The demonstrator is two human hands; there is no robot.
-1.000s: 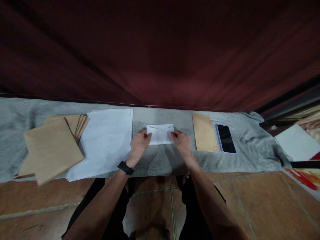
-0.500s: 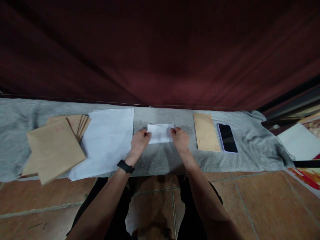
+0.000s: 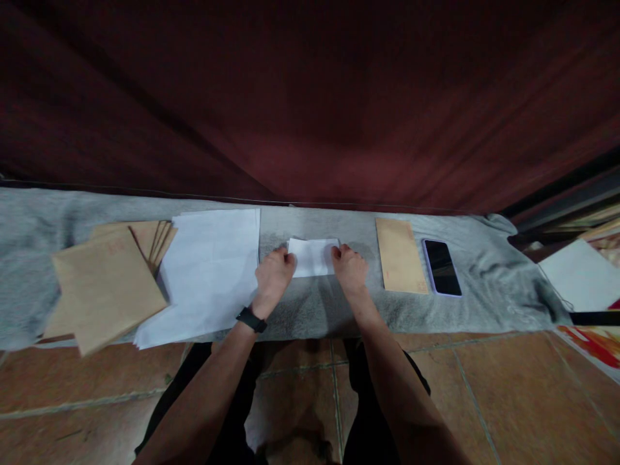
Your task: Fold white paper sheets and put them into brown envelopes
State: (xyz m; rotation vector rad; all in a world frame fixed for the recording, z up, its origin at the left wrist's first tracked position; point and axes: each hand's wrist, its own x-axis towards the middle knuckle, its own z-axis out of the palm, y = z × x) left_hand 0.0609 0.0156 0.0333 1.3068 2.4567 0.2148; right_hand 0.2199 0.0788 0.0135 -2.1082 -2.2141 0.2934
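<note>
Folded white paper (image 3: 314, 260) lies on the grey cloth (image 3: 310, 310), between my hands. My left hand (image 3: 274, 271) pinches its left end, thumb and fingers closed; my right hand (image 3: 351, 268) grips the right end likewise. To the left, white sheets (image 3: 213, 265), partly under brown envelopes (image 3: 109, 278). To the right, a single brown envelope (image 3: 401, 255), dark-screened phone (image 3: 442, 268) just beside it.

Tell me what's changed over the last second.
The folded white paper shows a narrower gap along its far edge; the black wristband has shifted slightly right. The left hand and right hand keep their hold. The smartphone and brown envelopes stayed put.
</note>
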